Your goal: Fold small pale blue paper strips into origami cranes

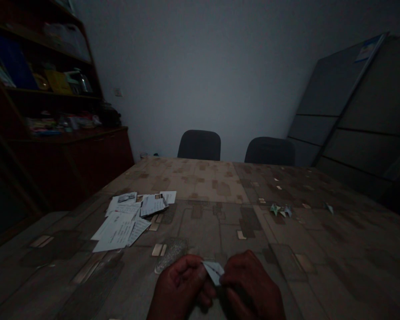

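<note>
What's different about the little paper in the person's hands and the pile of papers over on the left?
The folded paper is a single small, pointed piece, while the paper pile is several larger, overlapping pieces. The folded paper is held between the left hand and right hand; the paper pile lies on the table, untouched. Both look pale.

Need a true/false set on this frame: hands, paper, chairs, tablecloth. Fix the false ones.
1. The left hand and right hand both touch a small folded paper. True.
2. The printed sheets lie right of the hands. False: the printed sheets lie left of them.
3. Two dark chairs stand at the table's far side. True.
4. The tablecloth is plain. False: the tablecloth is patterned with rounded blocks.
</note>
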